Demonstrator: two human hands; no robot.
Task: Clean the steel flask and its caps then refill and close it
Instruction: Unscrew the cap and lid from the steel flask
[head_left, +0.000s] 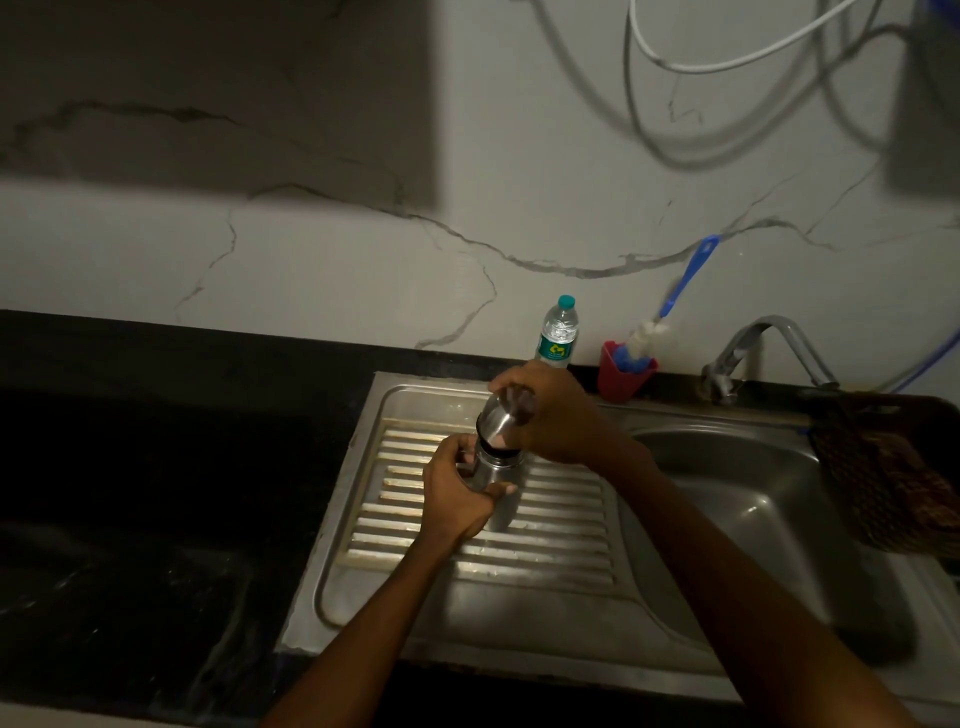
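A steel flask (491, 470) stands on the ribbed drainboard (545, 551) of the steel sink. My left hand (457, 491) grips the flask's body from the left. My right hand (545, 410) is curled over the steel outer cap (498, 423), which sits tilted at the flask's top. A dark ring shows where cap and body meet. Whether the cap is threaded on or loose I cannot tell.
A plastic water bottle (558, 335) with a teal cap stands by the wall. A red cup (621, 376) holds a blue-handled bottle brush (685, 283). The tap (769, 348) arches over the sink basin (727, 483). A patterned cloth (893, 467) hangs at the basin's right rim. Black counter (156, 441) lies left.
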